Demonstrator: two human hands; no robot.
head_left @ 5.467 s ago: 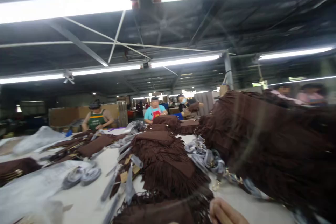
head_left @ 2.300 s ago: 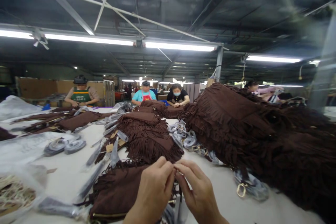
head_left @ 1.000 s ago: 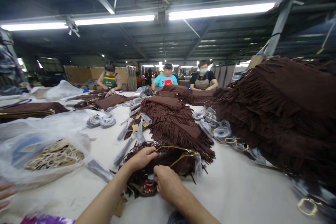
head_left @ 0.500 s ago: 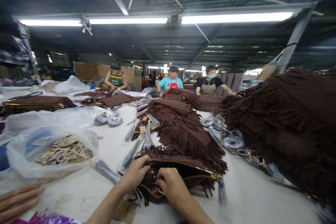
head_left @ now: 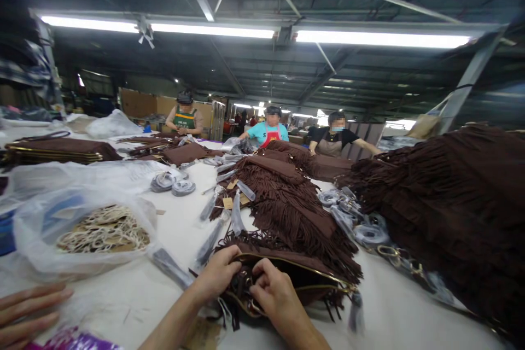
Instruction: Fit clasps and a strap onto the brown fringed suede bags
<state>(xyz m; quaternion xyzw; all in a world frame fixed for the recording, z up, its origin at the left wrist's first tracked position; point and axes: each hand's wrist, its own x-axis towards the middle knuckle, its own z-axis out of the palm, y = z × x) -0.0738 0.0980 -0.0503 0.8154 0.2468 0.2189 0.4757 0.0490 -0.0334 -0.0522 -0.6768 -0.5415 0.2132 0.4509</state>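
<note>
A dark brown fringed bag (head_left: 283, 256) lies in front of me, its gold zip undone and its mouth gaping. My left hand (head_left: 219, 273) is closed on the bag's edge at the left end of the opening. Reaching into the mouth, my right hand (head_left: 276, 292) has its fingers curled together beside some shiny metal hardware; what they grip is hidden. White cords and a brown card tag (head_left: 200, 333) hang below the bag's left side. A wrapped tassel (head_left: 356, 311) dangles from the zip's right end.
Fringed bags (head_left: 283, 191) are stacked ahead, with a taller pile (head_left: 451, 191) at right. Wrapped straps (head_left: 371, 232) lie between them. A plastic bag (head_left: 33, 240) of corded tags stands left. Another person's hand (head_left: 33, 309) rests at lower left. Three people work across the table.
My right hand has shifted slightly within the bag's mouth, its fingers a little higher. My left hand keeps its hold. The whole view has swung slightly, and the person at right leans over more.
</note>
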